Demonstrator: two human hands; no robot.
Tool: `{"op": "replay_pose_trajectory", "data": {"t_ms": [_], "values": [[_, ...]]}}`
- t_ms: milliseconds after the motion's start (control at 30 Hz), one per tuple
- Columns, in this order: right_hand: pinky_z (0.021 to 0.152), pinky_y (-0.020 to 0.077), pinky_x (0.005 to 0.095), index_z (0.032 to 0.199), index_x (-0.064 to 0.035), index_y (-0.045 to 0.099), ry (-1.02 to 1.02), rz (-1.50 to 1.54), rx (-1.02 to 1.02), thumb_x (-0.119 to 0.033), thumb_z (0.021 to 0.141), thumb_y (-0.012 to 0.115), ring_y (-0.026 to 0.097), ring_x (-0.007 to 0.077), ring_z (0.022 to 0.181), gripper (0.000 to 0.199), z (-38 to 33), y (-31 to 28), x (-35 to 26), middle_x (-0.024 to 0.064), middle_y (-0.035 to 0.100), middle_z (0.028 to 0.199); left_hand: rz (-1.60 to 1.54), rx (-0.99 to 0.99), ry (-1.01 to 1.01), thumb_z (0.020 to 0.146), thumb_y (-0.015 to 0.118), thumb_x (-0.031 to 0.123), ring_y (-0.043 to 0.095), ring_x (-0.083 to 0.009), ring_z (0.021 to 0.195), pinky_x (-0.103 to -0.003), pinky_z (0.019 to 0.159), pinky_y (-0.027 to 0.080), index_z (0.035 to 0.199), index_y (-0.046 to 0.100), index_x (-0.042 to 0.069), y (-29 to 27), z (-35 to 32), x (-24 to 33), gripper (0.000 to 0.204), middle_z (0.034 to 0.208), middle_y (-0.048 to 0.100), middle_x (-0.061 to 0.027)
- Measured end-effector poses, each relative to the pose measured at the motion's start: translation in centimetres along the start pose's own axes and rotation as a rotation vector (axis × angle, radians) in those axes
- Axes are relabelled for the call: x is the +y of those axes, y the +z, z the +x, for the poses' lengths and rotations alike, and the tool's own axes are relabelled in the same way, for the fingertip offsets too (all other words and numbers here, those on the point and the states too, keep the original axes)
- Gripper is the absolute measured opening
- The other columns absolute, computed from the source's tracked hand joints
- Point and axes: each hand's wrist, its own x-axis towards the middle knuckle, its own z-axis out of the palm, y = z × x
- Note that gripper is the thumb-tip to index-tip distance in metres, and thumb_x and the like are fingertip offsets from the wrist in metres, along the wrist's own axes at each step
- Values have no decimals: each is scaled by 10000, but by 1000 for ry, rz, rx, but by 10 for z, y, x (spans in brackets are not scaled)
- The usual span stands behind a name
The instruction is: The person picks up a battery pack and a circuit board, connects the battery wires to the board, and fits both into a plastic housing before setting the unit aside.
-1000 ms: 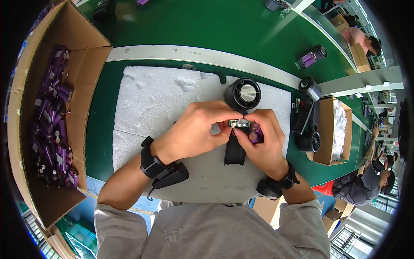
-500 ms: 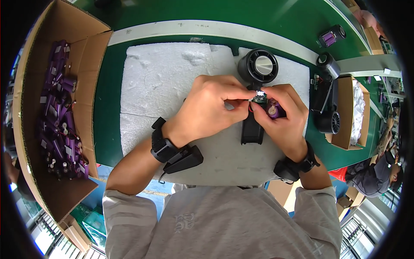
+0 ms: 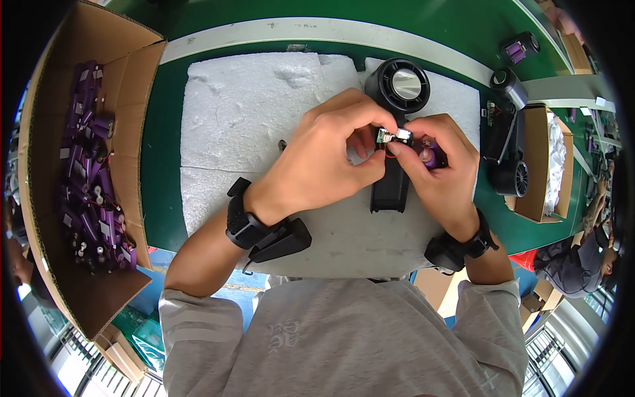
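Spotted the left hand (image 3: 327,149) loosening since half a second ago: thumb and forefinger now stand apart around the nine o'clock end of a small circuit board (image 3: 391,137), can't tell if they're gripping. Right hand (image 3: 446,155) pinches it, purple cells (image 3: 431,156) tucked by its fingers at four o'clock. Board sits at six o'clock from the black fan head (image 3: 399,86), carton (image 3: 126,132) at nine.

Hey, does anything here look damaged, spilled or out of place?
Mainly the white foam: it's dented near its far edge, and a crack-like line crosses its left side. The purple batteries lie jumbled in the left carton, at odd angles rather than in rows. I see no spill.
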Motion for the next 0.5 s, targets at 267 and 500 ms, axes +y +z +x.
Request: {"op": "replay_pose_trajectory", "data": {"t_ms": [267,500], "values": [[563,386,193,927,-10,643,106,50,-54,7,767,752,478,55,655,195,3,-1,-2,24,607,824,172,45,-31,724,664,-82,623,-164,718,-276,623,513,1149,577,69,9,-5,0,460,983,617,-82],[569,383,186,941,-1,651,211,48,-114,7,788,738,482,46,655,176,3,-6,-2,20,605,814,161,12,-59,745,633,-75,615,-163,723,-280,641,508,1158,583,59,10,-3,1,437,989,625,-80]]}}
